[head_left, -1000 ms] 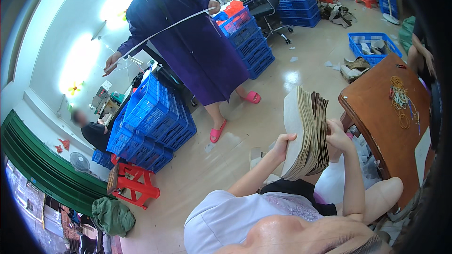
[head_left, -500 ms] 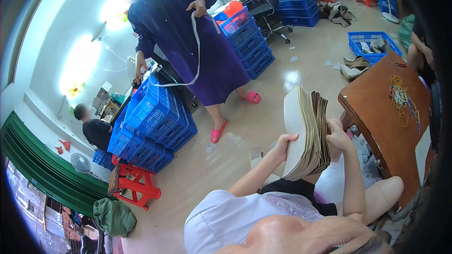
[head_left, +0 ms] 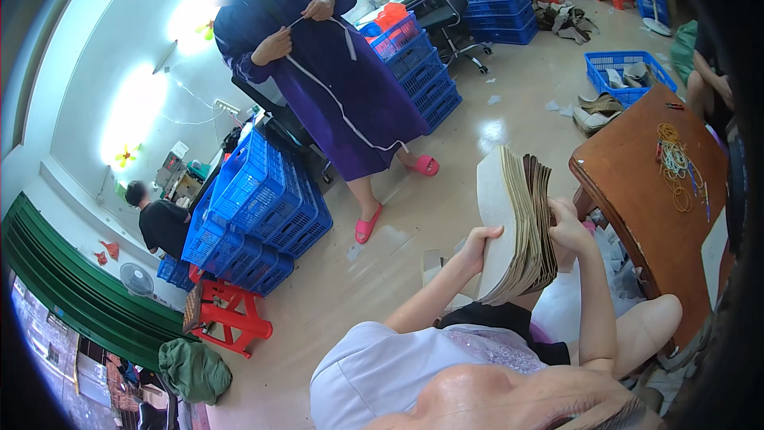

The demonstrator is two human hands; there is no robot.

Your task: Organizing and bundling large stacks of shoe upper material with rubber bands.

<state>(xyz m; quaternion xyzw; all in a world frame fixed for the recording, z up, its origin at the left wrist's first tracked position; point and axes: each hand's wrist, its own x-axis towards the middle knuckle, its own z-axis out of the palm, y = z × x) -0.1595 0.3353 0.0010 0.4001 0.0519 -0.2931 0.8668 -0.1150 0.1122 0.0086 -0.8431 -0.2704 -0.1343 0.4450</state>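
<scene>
Above my lap I hold a thick stack of flat, curved-edged sheets (head_left: 516, 231), cream on the near face and brown toward the right side. The sheets stand nearly upright, fanned slightly at the lower edge; their material is hard to tell. My left hand (head_left: 481, 247) grips the left side, thumb lying on the cream face. Around the right side, my right hand (head_left: 566, 227) is closed on the brown pieces, with some of its fingers hidden behind them.
Right of me stands a brown table (head_left: 649, 167) with looped cords (head_left: 672, 159). Ahead, a person in a purple apron (head_left: 342, 103) holds a white strap. Stacked blue crates (head_left: 263, 191), a red stool (head_left: 231, 314) and a green sack (head_left: 193, 370) are left; a blue basket (head_left: 629, 95) sits beyond the table.
The standing person has lifted one hand from the crates and now holds the white strap with both hands at the waist. My hands and the stack have barely moved.
</scene>
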